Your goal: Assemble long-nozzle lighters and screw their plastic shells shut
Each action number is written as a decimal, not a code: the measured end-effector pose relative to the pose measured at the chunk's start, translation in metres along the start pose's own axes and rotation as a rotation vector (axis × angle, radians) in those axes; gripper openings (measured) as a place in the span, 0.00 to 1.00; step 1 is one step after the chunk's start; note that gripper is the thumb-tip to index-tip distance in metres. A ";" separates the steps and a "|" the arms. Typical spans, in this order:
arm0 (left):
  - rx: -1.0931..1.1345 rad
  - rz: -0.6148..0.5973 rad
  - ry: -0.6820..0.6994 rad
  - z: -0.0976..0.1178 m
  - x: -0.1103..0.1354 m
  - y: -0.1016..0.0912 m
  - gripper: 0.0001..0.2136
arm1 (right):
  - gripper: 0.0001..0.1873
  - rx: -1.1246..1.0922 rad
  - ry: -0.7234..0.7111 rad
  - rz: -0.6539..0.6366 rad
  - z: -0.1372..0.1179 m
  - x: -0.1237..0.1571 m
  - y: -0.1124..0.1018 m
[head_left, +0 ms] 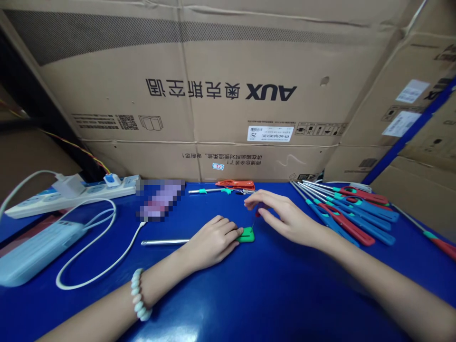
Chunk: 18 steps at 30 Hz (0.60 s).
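My left hand point(213, 240) lies curled on the blue table point(249, 294), fingers pressing on a green plastic piece point(247, 234) that sits at the end of a thin metal rod point(164, 242). My right hand point(281, 214) hovers just right of it, thumb and forefinger pinched on a small red part point(258, 213) with a fine wire running down toward the green piece. A beaded bracelet point(139, 294) is on my left wrist.
A pile of long lighters with red, blue and teal handles point(347, 213) lies at the right. A red tool point(235, 184) and another rod lie at the back. Power strip point(71, 192), power bank point(37, 249) and white cable point(96, 256) occupy the left. Cardboard boxes point(228, 85) wall the back.
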State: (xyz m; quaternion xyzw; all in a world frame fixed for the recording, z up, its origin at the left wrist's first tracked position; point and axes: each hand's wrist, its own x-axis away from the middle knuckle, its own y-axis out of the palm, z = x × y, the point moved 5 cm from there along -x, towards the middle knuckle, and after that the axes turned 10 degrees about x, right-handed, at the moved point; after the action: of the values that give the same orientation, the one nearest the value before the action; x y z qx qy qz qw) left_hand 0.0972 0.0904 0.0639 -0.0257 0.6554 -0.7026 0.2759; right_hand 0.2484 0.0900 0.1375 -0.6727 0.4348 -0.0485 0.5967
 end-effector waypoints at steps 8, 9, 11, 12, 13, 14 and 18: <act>0.007 -0.011 -0.005 -0.001 0.000 0.000 0.14 | 0.07 0.212 0.005 0.123 0.010 0.002 0.003; 0.008 -0.008 -0.004 0.000 -0.001 -0.001 0.14 | 0.07 0.232 0.007 0.114 0.010 0.002 0.003; 0.008 -0.005 -0.005 0.000 -0.001 -0.002 0.14 | 0.07 0.175 0.002 0.070 0.009 0.001 0.002; 0.008 -0.004 -0.004 0.000 -0.001 -0.002 0.14 | 0.10 0.112 -0.006 0.047 0.008 0.000 0.001; 0.006 -0.003 -0.003 0.000 -0.001 -0.002 0.14 | 0.13 0.044 -0.012 0.026 0.007 0.000 0.000; 0.001 -0.003 -0.004 0.000 -0.001 -0.001 0.14 | 0.14 -0.013 -0.014 0.013 0.005 -0.001 0.000; -0.013 -0.005 -0.009 -0.001 -0.001 0.001 0.14 | 0.09 -0.031 -0.025 0.036 0.002 -0.001 0.003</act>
State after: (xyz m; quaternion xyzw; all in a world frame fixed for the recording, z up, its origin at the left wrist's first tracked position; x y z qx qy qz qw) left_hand 0.0976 0.0915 0.0635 -0.0323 0.6586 -0.6991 0.2766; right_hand 0.2476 0.0921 0.1347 -0.6745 0.4401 -0.0223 0.5923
